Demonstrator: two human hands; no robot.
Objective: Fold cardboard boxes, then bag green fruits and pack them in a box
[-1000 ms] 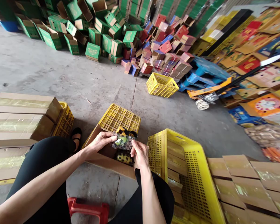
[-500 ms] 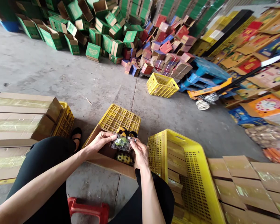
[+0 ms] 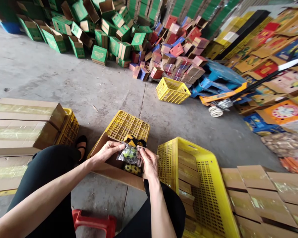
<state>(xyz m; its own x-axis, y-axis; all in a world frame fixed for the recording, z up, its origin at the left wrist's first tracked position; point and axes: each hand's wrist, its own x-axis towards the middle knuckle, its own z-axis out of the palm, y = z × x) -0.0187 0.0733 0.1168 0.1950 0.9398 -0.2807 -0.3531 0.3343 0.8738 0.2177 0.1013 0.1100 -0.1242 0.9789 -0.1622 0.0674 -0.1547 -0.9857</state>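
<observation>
My left hand (image 3: 109, 150) pinches the left edge of a small clear plastic bag (image 3: 129, 153). The bag holds green and black contents whose kind I cannot make out. At the opposite edge my right hand (image 3: 149, 162) has it between thumb and fingers. Both hands hold the bag above an open cardboard box (image 3: 119, 174). Lower in that box lies a yellow thing with black spots (image 3: 132, 168). Just beyond the bag shows a yellow and black item (image 3: 132, 139), partly covered by it.
An upturned yellow crate (image 3: 129, 124) sits behind the box. A large yellow crate (image 3: 213, 191) with cartons stands right. Taped cartons (image 3: 22, 129) are stacked left, and a red stool (image 3: 94, 223) is below. Farther off are a yellow basket (image 3: 172, 91) and a pallet jack (image 3: 223, 99).
The plastic bag has turned and spread between my fingers, so more of its green and black contents shows. Both hands stay in nearly the same place.
</observation>
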